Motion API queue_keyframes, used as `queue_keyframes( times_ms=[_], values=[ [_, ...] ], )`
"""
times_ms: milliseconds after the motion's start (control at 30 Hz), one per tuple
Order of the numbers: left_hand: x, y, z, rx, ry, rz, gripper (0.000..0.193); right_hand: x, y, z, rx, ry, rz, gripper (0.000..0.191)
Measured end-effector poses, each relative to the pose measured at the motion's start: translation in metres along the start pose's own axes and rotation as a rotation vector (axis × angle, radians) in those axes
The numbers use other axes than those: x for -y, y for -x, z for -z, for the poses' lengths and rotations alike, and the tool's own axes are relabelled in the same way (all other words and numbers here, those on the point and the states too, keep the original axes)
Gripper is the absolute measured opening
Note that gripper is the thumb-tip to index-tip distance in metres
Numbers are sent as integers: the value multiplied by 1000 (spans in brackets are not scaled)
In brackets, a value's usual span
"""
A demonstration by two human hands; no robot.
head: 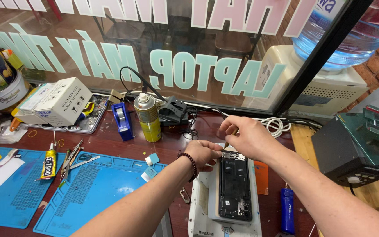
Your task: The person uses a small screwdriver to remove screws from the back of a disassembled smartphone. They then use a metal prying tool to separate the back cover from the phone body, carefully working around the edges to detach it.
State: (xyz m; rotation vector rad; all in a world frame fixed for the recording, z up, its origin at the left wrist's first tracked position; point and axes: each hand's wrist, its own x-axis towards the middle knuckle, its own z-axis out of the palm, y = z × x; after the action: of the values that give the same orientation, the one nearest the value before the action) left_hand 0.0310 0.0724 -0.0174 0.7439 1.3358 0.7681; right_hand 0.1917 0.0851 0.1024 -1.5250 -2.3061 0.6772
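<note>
We see an opened phone [235, 188] lying flat, its dark inside facing up, on a white work stand [197, 206] that sits on the dark red table [110, 140], in the lower middle of the view. Both hands meet at the far end of the phone. The left hand [203, 153], with a dark bead bracelet [192, 164] on the wrist, has its fingers curled close together at the top left corner of the phone; we cannot tell if they pinch something. The right hand [246, 137] has its fingers narrowed around a thin yellowish tool [230, 137], whose tip points down to the top edge of the phone.

Just beside the stand, on the right, lie an orange card [262, 177] and a blue pen-like tool [287, 210]. To the left is a blue work mat [88, 193], with tweezers [72, 160] and a glue tube [48, 163] near it. Farther back stand a yellow spray can [148, 117] and a blue tape dispenser [123, 121], near the glass window [198, 44].
</note>
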Motion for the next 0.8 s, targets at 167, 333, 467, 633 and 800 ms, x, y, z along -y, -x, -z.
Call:
queue_keyframes(
  times_ms=[167, 333, 467, 633, 800],
  values=[
    [4, -4, 1, -1, 13, -10, 16, -13, -2, -5, -73, -97, 76, 22],
    [6, -3, 1, 7, 19, -13, 15, -19, 0, -5, -61, -149, 31, 22],
    [7, 2, -3, -33, -24, -80, 15, -18, 3, -3, -86, -153, -15, 22],
    [9, 11, -9, -85, -77, -175, 15, -18, 8, -6, -86, -232, -36, 23],
    [4, 15, -7, -69, -51, -136, 15, -15, 14, -10, -95, -392, -178, 23]
  ],
)
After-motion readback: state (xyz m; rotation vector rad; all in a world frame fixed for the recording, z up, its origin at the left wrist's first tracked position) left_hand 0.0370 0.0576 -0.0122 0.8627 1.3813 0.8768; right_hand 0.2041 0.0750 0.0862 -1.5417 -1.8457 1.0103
